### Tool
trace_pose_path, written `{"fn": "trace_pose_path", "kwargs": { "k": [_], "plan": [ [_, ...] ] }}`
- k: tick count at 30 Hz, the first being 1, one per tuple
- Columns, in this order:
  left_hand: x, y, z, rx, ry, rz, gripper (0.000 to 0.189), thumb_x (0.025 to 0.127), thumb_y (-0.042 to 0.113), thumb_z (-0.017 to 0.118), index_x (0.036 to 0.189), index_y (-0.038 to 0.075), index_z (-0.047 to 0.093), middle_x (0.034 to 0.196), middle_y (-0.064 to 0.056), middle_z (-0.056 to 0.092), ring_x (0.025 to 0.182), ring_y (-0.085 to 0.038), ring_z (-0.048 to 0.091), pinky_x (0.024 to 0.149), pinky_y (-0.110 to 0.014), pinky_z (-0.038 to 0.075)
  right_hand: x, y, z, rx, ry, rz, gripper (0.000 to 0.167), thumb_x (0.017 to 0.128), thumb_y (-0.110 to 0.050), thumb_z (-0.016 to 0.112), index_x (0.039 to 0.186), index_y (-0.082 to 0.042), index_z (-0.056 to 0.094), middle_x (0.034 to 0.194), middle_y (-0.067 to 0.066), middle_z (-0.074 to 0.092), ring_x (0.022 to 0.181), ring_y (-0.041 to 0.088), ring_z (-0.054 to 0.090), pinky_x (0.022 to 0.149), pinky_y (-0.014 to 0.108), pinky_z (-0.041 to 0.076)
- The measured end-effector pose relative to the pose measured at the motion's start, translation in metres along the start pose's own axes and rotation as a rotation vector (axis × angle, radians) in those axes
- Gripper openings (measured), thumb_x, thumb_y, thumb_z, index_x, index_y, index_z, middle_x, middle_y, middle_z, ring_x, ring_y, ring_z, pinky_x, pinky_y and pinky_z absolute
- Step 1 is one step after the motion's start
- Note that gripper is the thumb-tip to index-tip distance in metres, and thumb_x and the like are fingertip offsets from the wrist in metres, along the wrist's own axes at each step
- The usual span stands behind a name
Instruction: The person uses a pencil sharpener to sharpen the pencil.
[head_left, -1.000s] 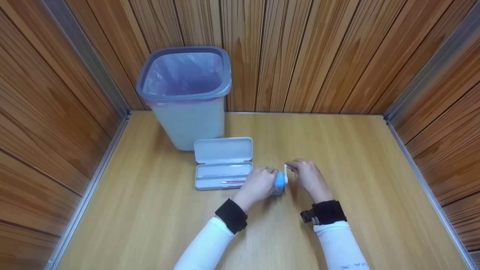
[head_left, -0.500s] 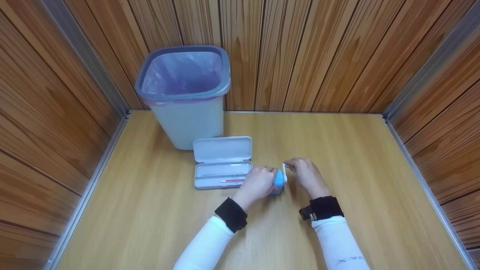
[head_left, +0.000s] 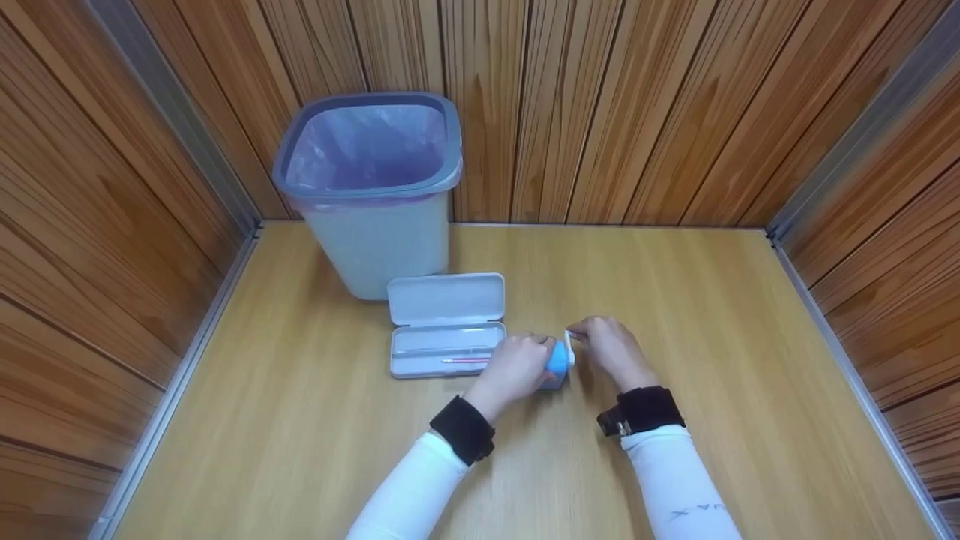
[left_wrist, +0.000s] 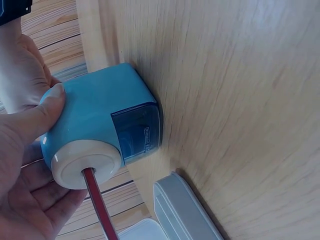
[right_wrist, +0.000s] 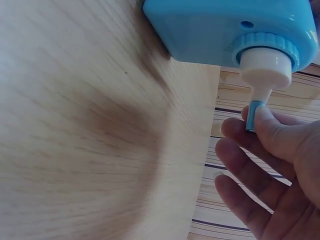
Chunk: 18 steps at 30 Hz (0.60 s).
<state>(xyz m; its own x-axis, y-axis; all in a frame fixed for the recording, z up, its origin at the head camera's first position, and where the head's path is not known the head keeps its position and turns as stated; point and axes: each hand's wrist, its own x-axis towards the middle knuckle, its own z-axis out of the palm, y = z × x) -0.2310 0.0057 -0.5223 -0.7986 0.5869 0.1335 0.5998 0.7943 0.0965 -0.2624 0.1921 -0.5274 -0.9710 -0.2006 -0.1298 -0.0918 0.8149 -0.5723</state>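
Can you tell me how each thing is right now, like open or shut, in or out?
Pencil case: open, lid back.
Bin: open on top, lined with a bag.
Pencil sharpener: upright.
Drawer: shut.
Pencil: one end in the sharpener.
Crank: pinched.
Left hand: gripping the sharpener.
Right hand: pinching the crank.

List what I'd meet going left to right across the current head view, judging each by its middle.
Grey-rimmed bin → open pencil case → left hand → blue pencil sharpener → its white crank → right hand.
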Motion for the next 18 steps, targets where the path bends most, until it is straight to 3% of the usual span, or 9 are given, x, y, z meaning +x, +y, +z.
{"fn": "trace_pose_path", "kwargs": {
  "k": [6,15,18],
  "plan": [
    [0.000,0.002,0.000,-0.007,-0.009,0.003,0.046,0.087,0.036,0.074,0.122,0.008,0.066,0.111,-0.005,0.070,0.098,-0.021,0.066,0.085,-0.033,0.053,-0.001,0.008,0.008,-0.003,0.005,-0.001,0.025,0.095,-0.003,0.059,0.115,-0.008,0.073,0.111,0.008,0.069,0.107,0.030,0.062,0.092,0.049,0.049],
    [0.000,0.001,0.002,0.001,0.028,0.009,0.042,0.085,0.037,0.077,0.115,0.008,0.069,0.104,-0.004,0.070,0.092,-0.021,0.066,0.080,-0.033,0.053,-0.003,0.014,0.020,-0.016,-0.033,0.020,0.024,0.093,0.002,0.057,0.107,-0.007,0.075,0.097,0.004,0.065,0.092,0.025,0.060,0.083,0.044,0.051],
    [0.000,0.002,0.004,0.003,0.031,-0.004,0.042,0.084,0.037,0.077,0.115,0.009,0.069,0.103,-0.004,0.070,0.092,-0.021,0.066,0.079,-0.033,0.053,-0.005,0.016,0.024,-0.047,-0.029,-0.011,0.023,0.092,0.004,0.056,0.101,-0.006,0.074,0.095,0.005,0.065,0.090,0.024,0.061,0.083,0.045,0.051]
  ]
}}
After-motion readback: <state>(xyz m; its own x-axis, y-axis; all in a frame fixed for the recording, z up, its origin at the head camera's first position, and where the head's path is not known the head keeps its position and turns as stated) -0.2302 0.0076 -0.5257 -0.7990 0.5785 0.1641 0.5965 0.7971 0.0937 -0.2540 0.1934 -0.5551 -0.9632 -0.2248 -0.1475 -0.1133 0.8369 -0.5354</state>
